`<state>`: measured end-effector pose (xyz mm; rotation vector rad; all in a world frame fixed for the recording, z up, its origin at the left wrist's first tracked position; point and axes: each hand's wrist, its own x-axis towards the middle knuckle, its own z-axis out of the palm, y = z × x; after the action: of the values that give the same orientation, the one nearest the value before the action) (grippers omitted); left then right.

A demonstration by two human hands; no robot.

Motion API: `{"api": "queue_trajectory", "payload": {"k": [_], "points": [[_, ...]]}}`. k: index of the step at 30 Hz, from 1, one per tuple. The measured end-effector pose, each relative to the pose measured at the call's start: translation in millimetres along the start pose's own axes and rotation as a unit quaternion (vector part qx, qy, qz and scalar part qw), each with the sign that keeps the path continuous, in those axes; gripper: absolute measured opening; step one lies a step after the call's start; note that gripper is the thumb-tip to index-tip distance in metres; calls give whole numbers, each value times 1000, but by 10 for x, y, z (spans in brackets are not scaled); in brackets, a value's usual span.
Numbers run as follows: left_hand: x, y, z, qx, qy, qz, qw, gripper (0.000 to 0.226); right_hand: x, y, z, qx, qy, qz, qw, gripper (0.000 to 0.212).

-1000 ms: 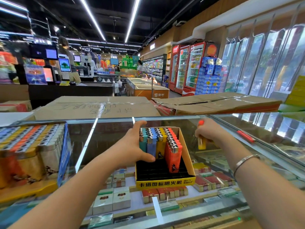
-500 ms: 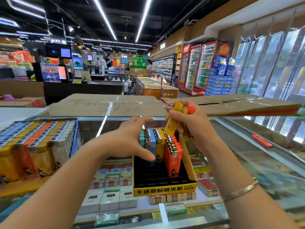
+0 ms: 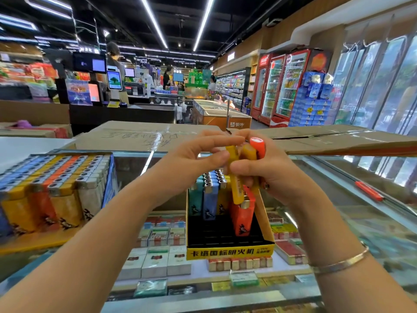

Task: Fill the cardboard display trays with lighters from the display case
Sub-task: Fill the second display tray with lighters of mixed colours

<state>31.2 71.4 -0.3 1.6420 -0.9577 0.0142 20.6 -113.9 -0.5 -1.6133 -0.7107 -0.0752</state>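
Observation:
A yellow cardboard display tray [image 3: 230, 253] sits on the glass counter, its back rows filled with teal, blue, yellow and orange lighters [image 3: 211, 199], its black front slots bare. Above it my right hand [image 3: 268, 175] grips a bunch of lighters, two yellow and one orange [image 3: 257, 144]. My left hand [image 3: 191, 161] pinches the upper end of one yellow lighter [image 3: 235, 177] in that bunch between thumb and fingers.
A full blue tray of lighters [image 3: 58, 188] stands on the counter at left. The glass display case [image 3: 338, 188] below holds cigarette packs [image 3: 158, 260]. Flat cardboard boxes [image 3: 140, 136] lie behind. A red lighter [image 3: 369, 191] lies on the case's right rail.
My right hand came from the right side of the counter to above the tray with the lighters. My left hand let go of the tray's lighters and rose to pinch a yellow one.

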Motion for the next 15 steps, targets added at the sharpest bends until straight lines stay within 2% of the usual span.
{"api": "queue_trajectory", "payload": {"k": [4,7,9,11,13,15], "points": [[-1,-3,13,25,12,16,999,13,-9,11,-61,39,-55,10,998,49],[6,-11,0,9,45,20,999,16,1,40,-68,40,-40,8,998,36],[14,-18,-9,-16,86,12,996,20,23,53,-56,50,22,13,998,20],[27,-15,-24,-20,152,12,988,19,51,69,-56,59,121,15,991,8],[32,-19,-45,-8,209,13,978,18,70,95,-81,41,215,21,976,5],[35,-33,-51,34,225,20,974,17,76,133,-108,13,287,45,957,7]]}}
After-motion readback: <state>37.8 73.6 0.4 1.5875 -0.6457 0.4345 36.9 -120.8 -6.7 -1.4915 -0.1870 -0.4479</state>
